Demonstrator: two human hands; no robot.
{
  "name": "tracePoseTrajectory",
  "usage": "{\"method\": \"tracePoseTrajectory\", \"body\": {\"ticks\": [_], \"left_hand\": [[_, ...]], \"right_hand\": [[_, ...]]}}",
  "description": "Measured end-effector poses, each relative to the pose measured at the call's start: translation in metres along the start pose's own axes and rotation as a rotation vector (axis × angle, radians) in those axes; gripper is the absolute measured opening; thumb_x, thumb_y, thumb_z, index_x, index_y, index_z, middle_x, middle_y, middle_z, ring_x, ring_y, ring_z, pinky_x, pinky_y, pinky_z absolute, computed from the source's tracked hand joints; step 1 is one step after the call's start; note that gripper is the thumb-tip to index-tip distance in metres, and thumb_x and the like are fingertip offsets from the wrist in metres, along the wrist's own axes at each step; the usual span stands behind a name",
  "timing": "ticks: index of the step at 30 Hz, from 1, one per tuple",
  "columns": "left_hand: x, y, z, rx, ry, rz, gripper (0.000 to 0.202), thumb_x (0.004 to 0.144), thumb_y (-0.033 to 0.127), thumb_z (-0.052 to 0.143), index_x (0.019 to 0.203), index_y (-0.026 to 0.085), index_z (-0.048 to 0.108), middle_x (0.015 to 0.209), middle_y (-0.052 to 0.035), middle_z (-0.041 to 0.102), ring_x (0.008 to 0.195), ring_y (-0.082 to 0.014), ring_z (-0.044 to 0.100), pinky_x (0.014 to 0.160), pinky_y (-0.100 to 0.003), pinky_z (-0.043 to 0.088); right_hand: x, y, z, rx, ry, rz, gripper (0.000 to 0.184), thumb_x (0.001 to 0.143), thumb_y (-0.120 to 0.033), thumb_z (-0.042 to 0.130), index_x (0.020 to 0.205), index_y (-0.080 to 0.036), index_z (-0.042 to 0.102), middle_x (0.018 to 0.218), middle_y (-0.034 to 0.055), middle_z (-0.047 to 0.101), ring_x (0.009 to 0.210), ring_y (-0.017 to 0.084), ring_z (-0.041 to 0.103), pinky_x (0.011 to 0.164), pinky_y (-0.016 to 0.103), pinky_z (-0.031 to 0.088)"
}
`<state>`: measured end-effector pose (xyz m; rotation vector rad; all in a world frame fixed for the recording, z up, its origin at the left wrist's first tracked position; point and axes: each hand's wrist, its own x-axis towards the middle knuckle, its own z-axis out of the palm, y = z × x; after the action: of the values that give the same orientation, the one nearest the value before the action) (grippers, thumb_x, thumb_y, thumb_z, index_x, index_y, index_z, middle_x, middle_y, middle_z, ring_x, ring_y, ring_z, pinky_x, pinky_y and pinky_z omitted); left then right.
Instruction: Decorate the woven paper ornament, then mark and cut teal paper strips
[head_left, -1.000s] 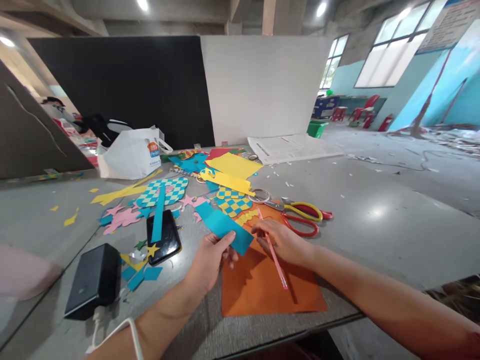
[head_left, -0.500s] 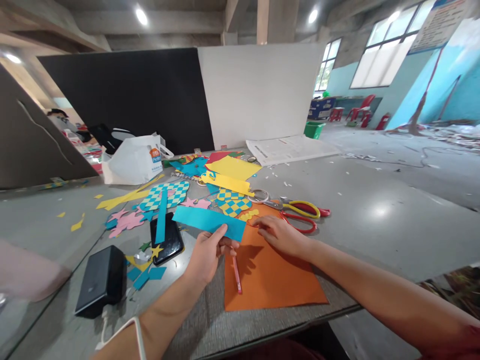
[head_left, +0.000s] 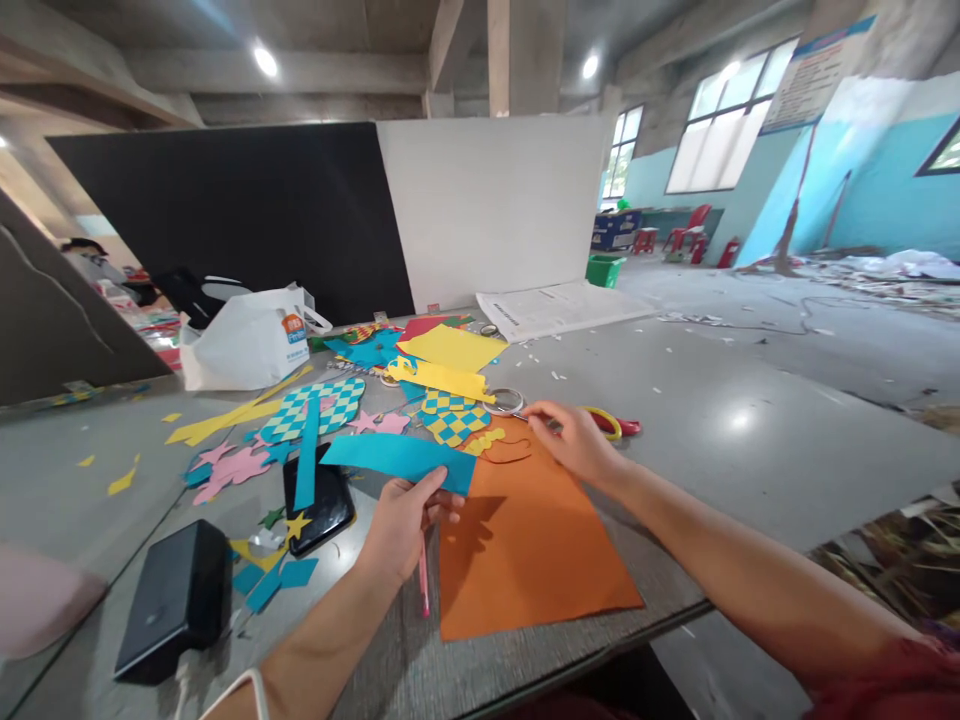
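Note:
My left hand (head_left: 409, 525) grips a long blue paper strip (head_left: 397, 462) above the table's near edge. A pink pencil (head_left: 424, 585) pokes out below that hand and seems held with the strip. My right hand (head_left: 574, 445) lies over red-and-yellow-handled scissors (head_left: 606, 423), hiding most of them, with nothing visible in its fingers. A roll of tape (head_left: 506, 402) sits by its fingertips. Beneath both hands spreads an orange paper sheet (head_left: 525, 560). Woven blue-and-yellow paper (head_left: 450, 422) lies just past it.
A black phone (head_left: 319, 500) with a blue strip on it and a black charger (head_left: 172, 605) stand left. Around them lie a woven paper mat (head_left: 315, 410), pink cutouts (head_left: 229, 467), yellow paper (head_left: 450, 348) and a white plastic bag (head_left: 247, 340). A person (head_left: 86, 260) stands far left.
My right hand has moved forward onto the scissors. The pencil has shifted from my right hand's side to below my left hand. The blue strip has moved left, and the view has turned slightly.

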<state>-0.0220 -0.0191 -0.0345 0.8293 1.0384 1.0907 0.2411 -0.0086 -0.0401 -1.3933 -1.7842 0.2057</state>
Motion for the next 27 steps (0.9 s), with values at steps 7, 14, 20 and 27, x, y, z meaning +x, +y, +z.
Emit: {"method": "tracePoseTrajectory", "body": {"ticks": [7,14,20,27], "left_hand": [[0.001,-0.001,-0.002,-0.011,0.013,0.025,0.039,0.053,0.035,0.095,0.074,0.01,0.073,0.059,-0.0073,0.071,0.053,-0.019,0.069,0.046,-0.025,0.055],[0.001,-0.002,-0.004,-0.097,-0.033,0.028,0.039,0.055,0.039,0.096,0.063,0.013,0.069,0.051,-0.0016,0.064,0.047,-0.0115,0.06,0.042,-0.019,0.047],[-0.001,0.002,-0.002,-0.167,0.002,0.042,0.038,0.052,0.036,0.097,0.069,0.012,0.073,0.055,-0.0052,0.07,0.048,-0.0139,0.064,0.044,-0.02,0.052],[-0.001,0.002,-0.003,-0.243,-0.015,0.066,0.042,0.048,0.035,0.1,0.071,0.01,0.074,0.06,-0.0055,0.072,0.051,-0.0165,0.068,0.045,-0.022,0.055]], "right_hand": [[0.017,0.045,-0.045,-0.301,-0.277,0.231,0.019,0.09,-0.037,0.066,0.081,-0.021,0.07,0.079,0.0044,0.077,0.072,0.022,0.071,0.062,0.027,0.046],[0.008,0.044,-0.032,-0.459,-0.409,0.22,0.051,0.085,-0.024,0.069,0.135,-0.018,0.062,0.123,0.0154,0.075,0.11,0.031,0.071,0.082,0.031,0.048],[0.009,0.032,-0.038,-0.466,-0.279,0.292,0.056,0.088,-0.035,0.064,0.141,-0.017,0.057,0.132,0.019,0.07,0.12,0.035,0.068,0.093,0.039,0.051],[0.006,0.011,-0.06,-0.153,-0.321,0.27,0.045,0.083,-0.049,0.067,0.119,-0.022,0.066,0.113,0.0106,0.078,0.098,0.029,0.074,0.086,0.036,0.056]]}}
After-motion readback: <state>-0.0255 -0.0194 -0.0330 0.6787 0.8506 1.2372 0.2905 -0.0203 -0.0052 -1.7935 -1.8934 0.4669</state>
